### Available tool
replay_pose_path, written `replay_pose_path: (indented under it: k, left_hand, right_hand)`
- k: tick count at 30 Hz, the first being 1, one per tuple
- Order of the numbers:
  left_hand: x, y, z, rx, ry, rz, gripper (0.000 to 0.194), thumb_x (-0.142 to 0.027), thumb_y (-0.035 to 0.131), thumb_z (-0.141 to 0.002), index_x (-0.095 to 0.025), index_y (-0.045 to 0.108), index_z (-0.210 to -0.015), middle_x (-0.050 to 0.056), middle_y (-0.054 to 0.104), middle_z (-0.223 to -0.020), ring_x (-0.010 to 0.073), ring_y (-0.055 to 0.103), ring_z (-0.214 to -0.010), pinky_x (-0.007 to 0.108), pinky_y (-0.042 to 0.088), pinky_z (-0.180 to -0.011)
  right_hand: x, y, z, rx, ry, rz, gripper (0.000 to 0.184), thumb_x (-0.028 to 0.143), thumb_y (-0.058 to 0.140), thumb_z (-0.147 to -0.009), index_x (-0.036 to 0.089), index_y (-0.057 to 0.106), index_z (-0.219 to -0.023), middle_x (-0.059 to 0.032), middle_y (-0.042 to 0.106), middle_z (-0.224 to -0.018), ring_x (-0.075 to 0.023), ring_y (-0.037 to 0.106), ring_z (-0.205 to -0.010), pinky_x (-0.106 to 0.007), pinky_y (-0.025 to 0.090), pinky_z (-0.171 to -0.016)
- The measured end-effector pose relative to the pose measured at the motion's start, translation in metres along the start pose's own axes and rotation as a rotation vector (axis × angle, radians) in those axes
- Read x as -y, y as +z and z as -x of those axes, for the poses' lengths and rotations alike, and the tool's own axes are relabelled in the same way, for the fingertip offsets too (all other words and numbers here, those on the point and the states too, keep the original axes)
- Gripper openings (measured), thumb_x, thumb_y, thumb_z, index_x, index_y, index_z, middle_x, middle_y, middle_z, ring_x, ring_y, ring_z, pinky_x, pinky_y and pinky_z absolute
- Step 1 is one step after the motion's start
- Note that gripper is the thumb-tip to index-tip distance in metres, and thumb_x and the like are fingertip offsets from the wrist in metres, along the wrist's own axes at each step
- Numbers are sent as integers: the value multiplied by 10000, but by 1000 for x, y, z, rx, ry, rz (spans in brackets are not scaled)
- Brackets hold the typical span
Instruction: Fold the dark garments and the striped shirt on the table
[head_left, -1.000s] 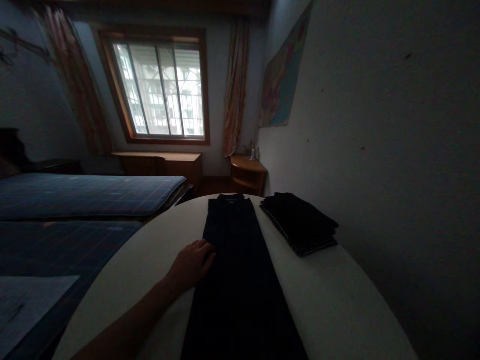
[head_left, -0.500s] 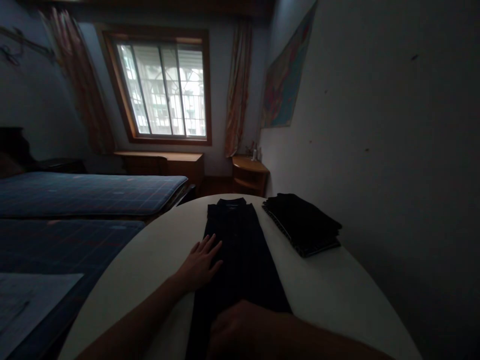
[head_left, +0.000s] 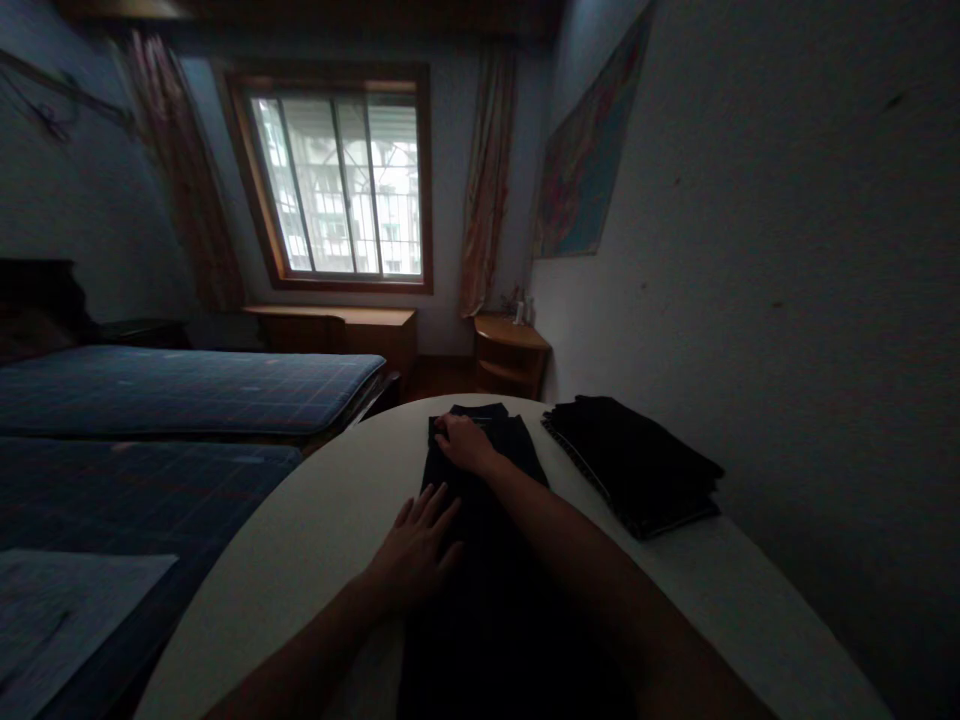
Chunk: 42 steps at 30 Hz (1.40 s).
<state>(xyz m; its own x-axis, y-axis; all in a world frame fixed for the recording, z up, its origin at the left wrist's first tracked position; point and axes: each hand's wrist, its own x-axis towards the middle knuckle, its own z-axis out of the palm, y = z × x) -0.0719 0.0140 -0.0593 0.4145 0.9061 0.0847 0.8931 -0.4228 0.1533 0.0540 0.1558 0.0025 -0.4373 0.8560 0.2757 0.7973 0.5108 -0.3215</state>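
Observation:
A dark collared shirt [head_left: 487,560], folded into a long narrow strip, lies on the white round table [head_left: 300,560] with its collar at the far end. My left hand [head_left: 420,545] rests flat on the shirt's left edge, fingers spread. Farther up, my right hand [head_left: 463,442] is at the shirt's left shoulder just below the collar, its fingers curled onto the cloth. My right forearm crosses over the shirt and hides part of it. To the right sits a stack of folded black clothes [head_left: 630,460], touched by neither hand.
Left of the table is a bed with blue plaid mattresses [head_left: 187,390] and a white sheet of paper [head_left: 82,610]. A wooden desk [head_left: 367,320] stands under the window, with a corner shelf [head_left: 510,335] beside it. The wall runs close along the right.
My right hand has moved from the near part of the shirt up to its collar end. My left hand stays flat on the left edge. The view has shifted slightly.

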Motion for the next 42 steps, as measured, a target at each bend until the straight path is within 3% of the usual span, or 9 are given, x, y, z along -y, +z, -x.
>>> replay_pose_path:
  k: [4,8,12,19,25,28,31,36,42]
  left_hand:
    - [-4,-6,0,42,-11,12,615,-470,402,-975,-242,296,-1536,93,145,-1627,302,99,-1494,528,173,-1194]
    - [-6,-11,0,79,-19,27,625,-469,399,-975,-226,287,-1540,100,120,-1628,304,72,-1494,535,152,-1198]
    - [-5,-10,0,83,-18,44,627,-477,405,-974,-234,287,-1540,97,122,-1629,308,69,-1494,544,152,-1197]
    - [-3,-3,0,52,-12,51,635,-478,426,-970,-243,280,-1541,108,127,-1629,325,71,-1492,558,165,-1191]
    - [-3,1,0,28,-9,34,639,-468,430,-970,-243,268,-1545,124,123,-1628,324,79,-1491,553,178,-1188]
    - [-3,1,0,31,-9,20,641,-469,425,-969,-247,262,-1547,133,121,-1626,326,84,-1488,557,185,-1183]
    - [-4,-1,0,29,-13,15,632,-469,427,-967,-249,281,-1542,136,130,-1623,330,80,-1486,557,183,-1183]
    - [-6,-6,0,64,-39,29,633,-460,429,-967,-240,282,-1542,132,124,-1623,334,73,-1484,551,172,-1188]
    - [-3,-1,0,34,-31,14,627,-454,440,-964,-254,288,-1539,112,132,-1627,326,75,-1489,543,167,-1192]
  right_hand:
    - [-4,20,-32,2,111,65,439,343,549,-933,149,532,-1326,-143,596,-1335,-277,515,-1223,-384,397,-997]
    - [-8,36,-47,38,233,113,423,406,531,-929,121,614,-1231,-191,623,-1272,-326,508,-1221,-436,406,-968]
    - [-12,46,-57,44,324,125,371,432,505,-927,161,682,-1108,-174,643,-1245,-325,495,-1233,-428,396,-960]
    - [-18,54,-75,20,381,96,354,414,376,-994,195,566,-1198,-133,670,-1178,-277,559,-1159,-436,385,-936]
    - [-18,58,-64,-21,284,125,301,338,485,-959,222,526,-1234,-118,627,-1234,-276,523,-1176,-439,382,-939]
    - [-15,54,-55,-59,143,163,340,256,442,-971,258,508,-1305,-109,547,-1350,-270,449,-1256,-439,348,-994]
    - [-8,48,-50,-59,-10,198,338,195,384,-979,247,569,-1257,-106,558,-1329,-247,446,-1258,-412,317,-1037]
    - [0,46,-44,-16,-72,225,336,274,369,-993,148,633,-1157,-172,614,-1217,-274,556,-1131,-403,413,-947]
    - [-11,47,-27,121,-130,196,426,401,439,-984,131,610,-1266,-172,588,-1339,-280,534,-1231,-398,428,-990]
